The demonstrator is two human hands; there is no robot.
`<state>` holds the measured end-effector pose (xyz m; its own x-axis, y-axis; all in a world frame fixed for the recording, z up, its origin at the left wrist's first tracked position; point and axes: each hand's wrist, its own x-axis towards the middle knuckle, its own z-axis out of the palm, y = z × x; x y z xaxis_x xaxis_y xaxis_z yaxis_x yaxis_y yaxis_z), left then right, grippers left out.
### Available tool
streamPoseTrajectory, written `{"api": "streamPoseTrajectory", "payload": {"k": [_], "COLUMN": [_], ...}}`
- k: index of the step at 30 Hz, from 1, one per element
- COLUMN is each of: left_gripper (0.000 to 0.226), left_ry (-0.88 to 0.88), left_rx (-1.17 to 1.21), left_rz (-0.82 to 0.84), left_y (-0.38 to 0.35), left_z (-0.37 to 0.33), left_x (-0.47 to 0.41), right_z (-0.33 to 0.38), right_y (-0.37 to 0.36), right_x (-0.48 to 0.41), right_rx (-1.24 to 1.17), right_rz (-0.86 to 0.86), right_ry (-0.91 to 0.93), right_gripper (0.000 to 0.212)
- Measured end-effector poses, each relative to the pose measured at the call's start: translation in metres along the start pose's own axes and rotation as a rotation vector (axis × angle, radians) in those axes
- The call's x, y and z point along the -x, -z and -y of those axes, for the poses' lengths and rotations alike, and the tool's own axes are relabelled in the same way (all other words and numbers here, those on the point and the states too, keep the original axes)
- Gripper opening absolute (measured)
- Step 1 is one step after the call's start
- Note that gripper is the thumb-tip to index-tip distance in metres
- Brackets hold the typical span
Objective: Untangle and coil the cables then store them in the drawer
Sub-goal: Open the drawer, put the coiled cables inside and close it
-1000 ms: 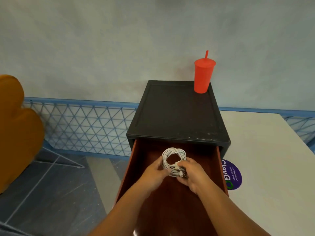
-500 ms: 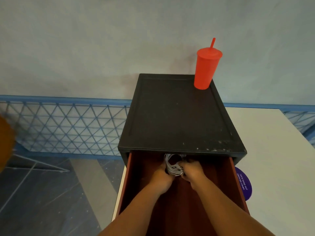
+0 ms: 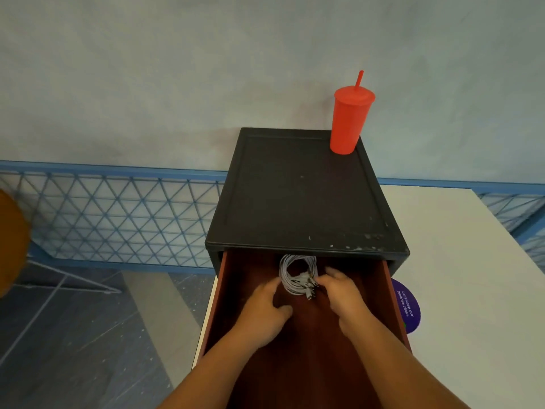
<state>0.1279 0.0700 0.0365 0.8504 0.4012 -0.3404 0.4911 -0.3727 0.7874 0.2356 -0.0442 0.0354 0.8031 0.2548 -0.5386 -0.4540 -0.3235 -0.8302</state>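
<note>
Coil [image 3: 298,276] wound, laid in drawer [image 3: 324,349]. Left hand [image 3: 265,311] fingers apart, clear; right hand [image 3: 342,293] fingertips touching coil, grip unclear. Drawer closing judged outstanding.

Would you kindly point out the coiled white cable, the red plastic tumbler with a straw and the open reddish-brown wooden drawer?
coiled white cable [image 3: 290,283]: head view, lower-left strands of the loop.
red plastic tumbler with a straw [image 3: 348,125]: head view, middle of the cup wall.
open reddish-brown wooden drawer [image 3: 250,273]: head view, bare floor left of the coil.
</note>
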Motion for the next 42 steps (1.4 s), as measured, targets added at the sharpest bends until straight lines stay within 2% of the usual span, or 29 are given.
{"api": "streamPoseTrajectory", "payload": {"k": [8, 16, 20, 23, 25, 29, 31, 33, 37, 42], "left_gripper": [0.056, 0.054, 0.058, 0.086, 0.095, 0.082, 0.077, 0.076, 0.079, 0.079], "left_ry": [-0.183, -0.305, -0.289, -0.273, -0.285, -0.294, -0.296, -0.288, -0.213, -0.225], "left_rx": [-0.003, -0.106, -0.227, -0.428, -0.596, -0.764, -0.807, -0.832, -0.887, -0.887], "left_rz": [-0.136, -0.205, -0.212, -0.2, -0.223, -0.218, -0.228, -0.249, -0.284, -0.337], "left_y": [0.011, 0.0, -0.008, -0.012, -0.015, -0.02, -0.021, -0.023, -0.026, -0.025], "left_z": [-0.008, 0.01, 0.026, 0.037, 0.048, 0.072, 0.079, 0.08, 0.076, 0.078], "left_x": [0.075, 0.135, 0.157, 0.176, 0.187, 0.206, 0.208, 0.207, 0.204, 0.2], "right_z": [-0.008, -0.046, -0.068, -0.082, -0.091, -0.113, -0.118, -0.119, -0.12, -0.121], "right_y": [0.043, 0.078, 0.089, 0.095, 0.098, 0.106, 0.107, 0.106, 0.102, 0.1], "right_x": [0.097, 0.152, 0.168, 0.179, 0.186, 0.199, 0.201, 0.203, 0.205, 0.201], "right_rx": [0.09, 0.368, 0.489, 0.609, 0.651, 0.831, 0.965, 1.046, 1.116, 1.089], "right_rz": [-0.111, -0.127, -0.117, -0.094, -0.045, 0.085, 0.109, 0.109, 0.061, 0.043], "right_ry": [0.269, 0.5, 0.537, 0.55, 0.535, 0.514, 0.494, 0.485, 0.499, 0.487], "right_gripper": [0.041, 0.041, 0.047, 0.054, 0.063, 0.112, 0.124, 0.125, 0.11, 0.111]}}
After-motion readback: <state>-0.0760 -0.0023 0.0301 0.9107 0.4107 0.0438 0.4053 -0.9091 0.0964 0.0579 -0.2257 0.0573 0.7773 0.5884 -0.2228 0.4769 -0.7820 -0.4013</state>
